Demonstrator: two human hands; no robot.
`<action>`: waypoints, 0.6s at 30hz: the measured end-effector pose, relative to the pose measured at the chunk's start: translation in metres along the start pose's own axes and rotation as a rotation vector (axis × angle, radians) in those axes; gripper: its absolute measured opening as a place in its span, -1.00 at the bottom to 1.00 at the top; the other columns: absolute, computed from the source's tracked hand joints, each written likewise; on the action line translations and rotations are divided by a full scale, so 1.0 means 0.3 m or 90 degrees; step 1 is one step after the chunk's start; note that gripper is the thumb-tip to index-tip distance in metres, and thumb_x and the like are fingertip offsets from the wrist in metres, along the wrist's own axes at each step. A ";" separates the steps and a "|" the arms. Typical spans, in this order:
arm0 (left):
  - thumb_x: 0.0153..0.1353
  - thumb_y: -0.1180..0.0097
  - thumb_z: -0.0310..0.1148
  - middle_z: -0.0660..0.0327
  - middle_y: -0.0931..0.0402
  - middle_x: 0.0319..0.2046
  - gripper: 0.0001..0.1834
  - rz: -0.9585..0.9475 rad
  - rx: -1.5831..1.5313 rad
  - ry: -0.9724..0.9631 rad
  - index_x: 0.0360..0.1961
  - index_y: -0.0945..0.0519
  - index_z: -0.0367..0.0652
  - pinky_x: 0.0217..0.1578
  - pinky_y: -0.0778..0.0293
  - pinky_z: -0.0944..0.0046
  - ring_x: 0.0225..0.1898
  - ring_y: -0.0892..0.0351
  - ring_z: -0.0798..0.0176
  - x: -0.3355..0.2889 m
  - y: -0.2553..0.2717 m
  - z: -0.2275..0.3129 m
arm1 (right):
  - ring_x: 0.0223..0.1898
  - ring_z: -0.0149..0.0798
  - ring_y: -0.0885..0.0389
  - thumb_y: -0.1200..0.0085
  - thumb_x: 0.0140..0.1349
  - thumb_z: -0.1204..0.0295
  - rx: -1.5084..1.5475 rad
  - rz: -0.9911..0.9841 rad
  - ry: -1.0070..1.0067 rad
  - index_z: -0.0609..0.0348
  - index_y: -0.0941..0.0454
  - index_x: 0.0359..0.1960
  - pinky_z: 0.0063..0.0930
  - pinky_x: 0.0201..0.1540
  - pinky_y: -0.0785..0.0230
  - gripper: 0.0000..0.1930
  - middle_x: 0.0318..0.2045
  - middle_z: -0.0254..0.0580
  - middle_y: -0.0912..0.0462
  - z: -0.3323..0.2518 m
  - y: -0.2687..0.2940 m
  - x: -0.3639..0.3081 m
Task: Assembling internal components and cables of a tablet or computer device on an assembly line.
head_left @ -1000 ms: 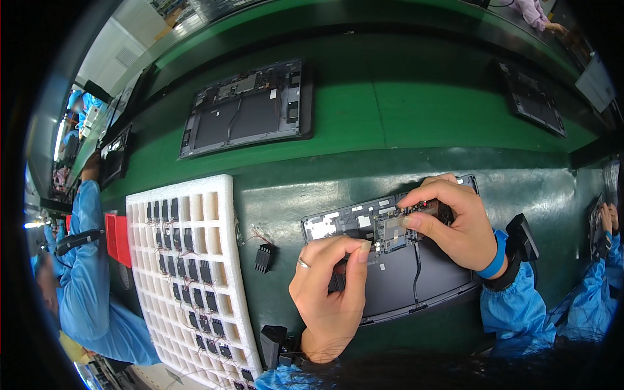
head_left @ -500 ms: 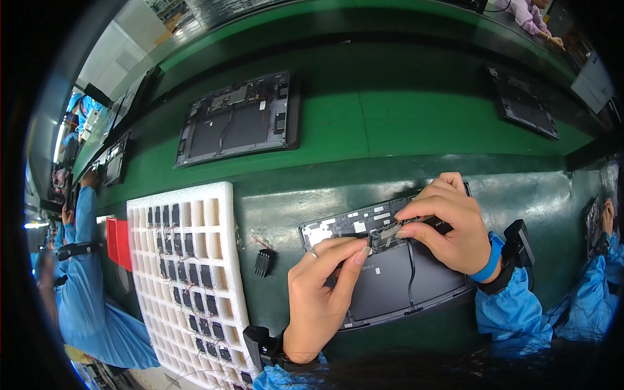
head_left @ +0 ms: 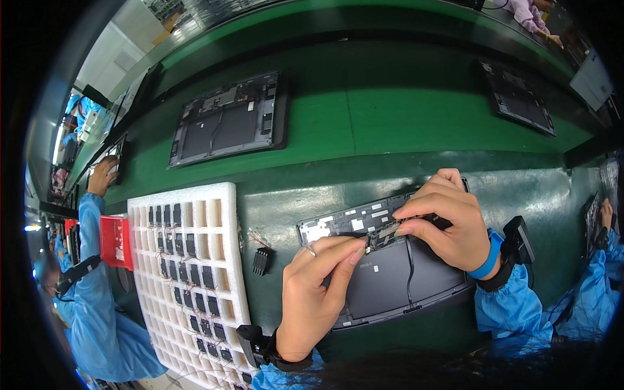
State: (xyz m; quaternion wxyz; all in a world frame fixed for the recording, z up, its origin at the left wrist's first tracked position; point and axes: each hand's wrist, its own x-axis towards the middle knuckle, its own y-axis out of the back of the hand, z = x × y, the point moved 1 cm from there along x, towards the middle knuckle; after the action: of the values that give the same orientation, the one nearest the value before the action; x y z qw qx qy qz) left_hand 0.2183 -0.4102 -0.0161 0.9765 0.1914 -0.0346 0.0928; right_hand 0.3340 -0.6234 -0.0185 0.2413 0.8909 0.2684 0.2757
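A dark, flat laptop casing (head_left: 374,286) lies opened on the green bench in front of me, with white stickers along its far strip and a black cable down its middle. Over that far strip, a small circuit board (head_left: 386,235) is held at a slant between my hands. My left hand (head_left: 315,286) pinches the board's left end between thumb and forefinger. At its other end, my right hand (head_left: 448,224) grips it with thumb and fingers, which cover that part. Whether the board touches the casing, I cannot tell.
Left of the casing stands a white foam tray (head_left: 235,260) with several black fan-like parts; one loose black part (head_left: 262,260) lies beside it. A red bin (head_left: 117,242) is behind. Open casings (head_left: 224,123) rest on the green belt. Co-workers' arms reach in from both sides.
My left hand has shifted slightly left, still pinching the board. The casings on the belt have slid left. A co-worker's hand at the far left now reaches onto a device there.
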 end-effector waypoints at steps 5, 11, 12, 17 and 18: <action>0.34 -0.32 -0.62 0.07 -0.77 -0.21 -0.86 0.010 0.083 -0.073 -0.10 -0.77 -0.35 -0.17 -0.59 0.34 -0.26 -0.73 0.24 -0.003 0.002 -0.016 | -0.33 -0.30 -0.60 -0.50 0.14 0.43 0.003 0.001 0.008 0.06 -0.79 -0.22 -0.29 0.02 -0.21 -0.81 -0.37 -0.35 -0.76 0.000 -0.004 0.002; 0.32 -0.33 -0.63 0.09 -0.77 -0.28 -0.88 0.063 0.105 -0.056 -0.14 -0.77 -0.33 -0.22 -0.57 0.32 -0.30 -0.72 0.23 -0.015 -0.025 -0.021 | -0.35 -0.30 -0.62 -0.50 0.13 0.45 -0.003 0.019 0.009 0.07 -0.79 -0.23 -0.30 -0.02 -0.23 -0.82 -0.38 -0.34 -0.77 -0.002 -0.018 -0.002; 0.32 -0.33 -0.63 0.09 -0.77 -0.28 -0.88 0.063 0.106 -0.055 -0.14 -0.77 -0.33 -0.22 -0.57 0.32 -0.30 -0.72 0.23 -0.018 -0.030 -0.023 | -0.32 -0.27 -0.64 -0.48 0.16 0.44 -0.007 0.019 0.003 0.07 -0.80 -0.22 -0.31 -0.02 -0.25 -0.83 -0.37 -0.33 -0.77 -0.001 -0.022 -0.003; 0.32 -0.35 -0.60 0.09 -0.78 -0.31 -0.92 0.084 0.112 -0.024 -0.17 -0.77 -0.33 -0.21 -0.56 0.29 -0.31 -0.71 0.20 -0.021 -0.040 -0.028 | -0.32 -0.23 -0.69 -0.46 0.18 0.43 -0.016 0.028 -0.008 0.09 -0.79 -0.24 -0.32 -0.06 -0.29 -0.86 -0.38 -0.30 -0.77 -0.010 -0.034 -0.001; 0.32 -0.35 -0.60 0.09 -0.78 -0.31 -0.92 0.082 0.111 -0.022 -0.17 -0.77 -0.33 -0.21 -0.56 0.29 -0.31 -0.71 0.20 -0.020 -0.042 -0.028 | -0.32 -0.22 -0.69 -0.45 0.18 0.44 -0.015 0.032 -0.012 0.09 -0.79 -0.25 -0.32 -0.07 -0.29 -0.87 -0.39 -0.30 -0.77 -0.011 -0.034 -0.001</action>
State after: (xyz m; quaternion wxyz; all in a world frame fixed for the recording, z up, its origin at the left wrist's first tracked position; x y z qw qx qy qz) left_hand 0.2151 -0.4195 -0.0290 0.9473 0.2748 -0.0559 0.1549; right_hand 0.3282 -0.6150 -0.0223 0.2476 0.8969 0.2404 0.2765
